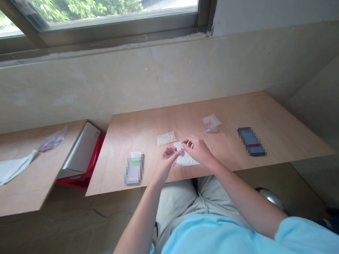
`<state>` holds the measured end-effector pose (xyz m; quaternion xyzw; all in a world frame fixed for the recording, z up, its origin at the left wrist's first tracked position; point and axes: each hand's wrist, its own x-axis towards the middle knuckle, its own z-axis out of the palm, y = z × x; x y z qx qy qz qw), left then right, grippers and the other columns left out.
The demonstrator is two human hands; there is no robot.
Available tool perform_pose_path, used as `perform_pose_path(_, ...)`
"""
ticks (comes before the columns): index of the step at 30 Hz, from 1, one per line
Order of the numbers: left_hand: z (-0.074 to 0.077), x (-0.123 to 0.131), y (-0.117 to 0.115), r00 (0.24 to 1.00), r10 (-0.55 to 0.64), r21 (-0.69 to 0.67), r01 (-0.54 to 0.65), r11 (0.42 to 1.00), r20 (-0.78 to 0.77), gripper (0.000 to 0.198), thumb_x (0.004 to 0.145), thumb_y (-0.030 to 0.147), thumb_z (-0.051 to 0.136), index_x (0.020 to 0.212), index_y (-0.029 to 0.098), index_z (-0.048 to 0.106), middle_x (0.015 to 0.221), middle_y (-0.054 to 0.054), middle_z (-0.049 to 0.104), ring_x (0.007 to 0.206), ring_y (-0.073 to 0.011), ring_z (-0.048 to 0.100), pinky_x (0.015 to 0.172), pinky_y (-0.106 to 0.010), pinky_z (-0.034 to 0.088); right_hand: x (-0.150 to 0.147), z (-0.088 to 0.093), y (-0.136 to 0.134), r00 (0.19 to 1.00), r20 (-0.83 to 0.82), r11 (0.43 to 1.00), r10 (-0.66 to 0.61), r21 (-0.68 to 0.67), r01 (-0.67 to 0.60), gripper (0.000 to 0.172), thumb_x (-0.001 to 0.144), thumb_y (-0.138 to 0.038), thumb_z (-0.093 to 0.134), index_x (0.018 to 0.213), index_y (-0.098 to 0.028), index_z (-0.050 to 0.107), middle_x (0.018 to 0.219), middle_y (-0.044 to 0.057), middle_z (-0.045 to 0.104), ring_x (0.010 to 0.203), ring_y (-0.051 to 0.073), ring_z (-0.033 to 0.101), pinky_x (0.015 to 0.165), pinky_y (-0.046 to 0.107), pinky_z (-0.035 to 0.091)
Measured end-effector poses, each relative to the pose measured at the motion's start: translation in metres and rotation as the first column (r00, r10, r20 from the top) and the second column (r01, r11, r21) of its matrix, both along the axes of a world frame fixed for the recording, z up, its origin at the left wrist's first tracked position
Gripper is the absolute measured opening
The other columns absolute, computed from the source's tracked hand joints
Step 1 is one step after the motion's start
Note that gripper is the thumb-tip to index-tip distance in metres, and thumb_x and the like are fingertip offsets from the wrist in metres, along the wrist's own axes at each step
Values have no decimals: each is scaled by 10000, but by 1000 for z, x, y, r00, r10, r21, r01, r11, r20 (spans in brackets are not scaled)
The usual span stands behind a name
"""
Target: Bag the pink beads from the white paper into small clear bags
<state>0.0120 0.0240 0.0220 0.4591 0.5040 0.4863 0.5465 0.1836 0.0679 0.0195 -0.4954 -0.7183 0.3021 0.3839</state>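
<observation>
- Window (117, 27) cut off up top
- pink beads (182, 152) too tiny to count
- left hand (163, 162), right hand (199, 149): fingertips close together, can't tell if they're holding anything

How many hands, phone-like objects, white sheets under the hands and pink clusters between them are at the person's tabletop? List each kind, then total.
Hands: 2 (left hand, right hand)
Phone-like objects: 2 (left one, right one)
White sheet: 1
Pink cluster: 1
Total: 6
</observation>
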Motion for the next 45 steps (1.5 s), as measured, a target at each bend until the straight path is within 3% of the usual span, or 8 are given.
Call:
perform_pose_path(8,-6,-5,4,978,83,-95,-66,993,194,369,766,428,773,1005,205,602,884,-22,659,870,-186,669,743,-290,527,11,-61,-3,939,338,994,69,-104,-35,77,889,-248,654,925,-198,702,953,50,682,830,165,625,755,258,433)
perform_pose_path(15,-11,-5,4,991,66,-68,-58,996,118,331,790,415,763,991,195,617,902,-23,653,840,-164,651,732,-268,500,-5,-67,-9,890,456,997,1,-64,32,136,882,-357,696,895,-222,683,981,70,682,849,201,632,714,278,431)
perform_pose_path(21,-10,-1,3,1000,11,-29,-12,999,-27,334,784,430,772,969,190,632,893,-27,678,799,-162,632,694,-262,467,-6,-69,-4,928,374,995,-3,-89,39,71,886,-278,667,858,-221,698,977,68,708,864,192,647,745,271,452)
perform_pose_path(28,-14,3,3,997,-58,-30,57,998,-48,321,796,443,766,946,186,645,959,-60,710,868,-188,652,767,-291,485,1,-32,5,969,-214,979,-125,-183,85,231,943,-364,537,895,-188,680,864,50,726,786,175,667,720,270,504)
perform_pose_path(32,-17,4,2,995,-81,13,82,997,-65,329,813,424,751,1015,177,673,1000,-78,714,926,-208,653,805,-308,488,-6,5,-3,982,-176,992,74,-85,-90,190,918,-347,588,957,-213,716,927,44,735,792,168,663,736,273,507)
perform_pose_path(35,-13,3,2,996,-90,-8,90,996,26,333,806,407,760,1032,180,669,1006,-73,711,926,-205,657,795,-302,489,-9,11,-4,988,-86,990,130,-41,-134,153,895,-309,629,968,-224,733,948,39,740,777,162,657,732,272,500)
perform_pose_path(39,-7,1,2,980,-28,-102,48,994,197,331,773,391,789,975,188,622,885,-40,685,830,-183,651,716,-287,494,-2,-10,5,998,-67,996,-18,-84,13,167,928,-279,570,936,-211,722,873,34,746,737,159,661,687,260,486)
perform_pose_path(45,-2,-2,4,880,31,-132,36,991,473,250,807,332,771,954,185,630,831,-19,651,824,-169,659,773,-300,519,11,-56,11,983,179,993,31,-115,-11,109,890,-205,614,902,-195,722,909,47,738,799,164,650,737,251,461)
